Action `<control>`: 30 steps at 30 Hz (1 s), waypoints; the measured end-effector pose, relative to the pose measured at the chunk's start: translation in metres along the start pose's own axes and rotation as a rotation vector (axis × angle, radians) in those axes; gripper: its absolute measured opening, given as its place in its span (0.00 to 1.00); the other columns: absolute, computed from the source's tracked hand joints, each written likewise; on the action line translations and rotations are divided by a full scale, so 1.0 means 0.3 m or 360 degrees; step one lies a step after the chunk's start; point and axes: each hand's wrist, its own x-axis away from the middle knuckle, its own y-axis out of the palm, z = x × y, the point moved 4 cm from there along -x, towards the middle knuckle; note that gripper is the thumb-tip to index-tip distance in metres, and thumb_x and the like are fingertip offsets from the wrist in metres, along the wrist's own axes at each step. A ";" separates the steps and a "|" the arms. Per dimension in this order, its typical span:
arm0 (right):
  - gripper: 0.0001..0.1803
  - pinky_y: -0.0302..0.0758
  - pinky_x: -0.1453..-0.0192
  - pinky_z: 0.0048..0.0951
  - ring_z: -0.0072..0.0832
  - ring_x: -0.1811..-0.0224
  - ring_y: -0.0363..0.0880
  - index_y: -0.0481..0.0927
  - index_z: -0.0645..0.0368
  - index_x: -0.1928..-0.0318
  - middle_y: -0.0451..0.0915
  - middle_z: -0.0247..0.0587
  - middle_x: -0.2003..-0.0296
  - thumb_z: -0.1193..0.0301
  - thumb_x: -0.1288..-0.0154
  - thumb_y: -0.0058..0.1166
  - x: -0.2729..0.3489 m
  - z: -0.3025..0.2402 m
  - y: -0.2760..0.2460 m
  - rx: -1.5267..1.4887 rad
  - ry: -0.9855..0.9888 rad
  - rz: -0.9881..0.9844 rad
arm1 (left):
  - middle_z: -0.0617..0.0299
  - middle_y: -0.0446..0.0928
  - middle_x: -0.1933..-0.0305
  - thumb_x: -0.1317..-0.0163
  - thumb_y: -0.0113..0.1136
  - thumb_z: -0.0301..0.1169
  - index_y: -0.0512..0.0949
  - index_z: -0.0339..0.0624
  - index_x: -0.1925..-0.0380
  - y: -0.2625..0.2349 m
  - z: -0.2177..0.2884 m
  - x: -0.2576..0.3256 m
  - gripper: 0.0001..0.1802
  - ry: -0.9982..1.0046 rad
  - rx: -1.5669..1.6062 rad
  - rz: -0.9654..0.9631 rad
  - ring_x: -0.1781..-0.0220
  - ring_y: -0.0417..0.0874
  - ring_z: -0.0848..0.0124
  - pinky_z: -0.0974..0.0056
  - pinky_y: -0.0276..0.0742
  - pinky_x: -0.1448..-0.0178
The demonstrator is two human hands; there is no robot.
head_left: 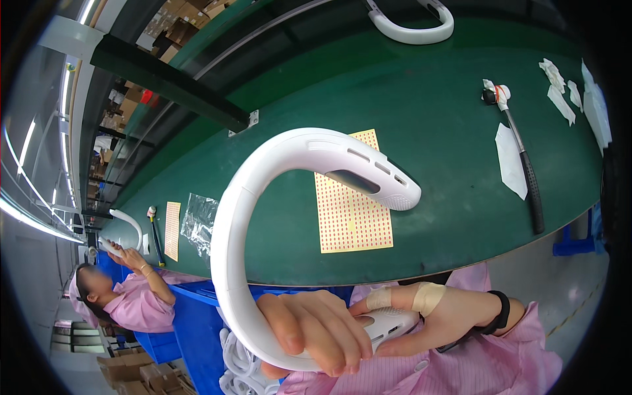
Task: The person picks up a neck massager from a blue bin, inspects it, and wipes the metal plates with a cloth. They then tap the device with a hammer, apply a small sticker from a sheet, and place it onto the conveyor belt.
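A white U-shaped neck fan (232, 217) is held up over the near edge of the green workbench (454, 217). My left hand (316, 332) has its fingers wrapped round the fan's lower arm. At that arm's tip, my right hand (454, 313) grips the end between taped fingers and thumb. The other arm of the fan reaches over a yellow sheet with rows of small red dots (355, 227), covering part of it. Air slots and a dark oval panel show on this upper arm. A black band circles my right wrist.
A black-handled hammer (532, 191) with a wrapped head lies at right, near white paper scraps (559, 102). Another neck fan (415, 34) rests at the back. Clear plastic (197, 220) lies at left. Beyond, a co-worker (141, 299) handles a similar fan. Blue bins (201, 336) hold more fans.
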 end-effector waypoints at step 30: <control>0.30 0.69 0.47 0.27 0.31 0.51 0.73 0.64 0.63 0.42 0.73 0.43 0.53 0.67 0.43 0.61 -0.004 0.018 -0.021 0.0054 -0.0123 -0.0143 | 0.45 0.74 0.82 0.32 0.41 0.34 0.61 0.31 0.56 0.022 -0.017 -0.016 0.15 -0.0001 -0.0205 -0.0001 0.83 0.78 0.55 0.51 0.79 0.79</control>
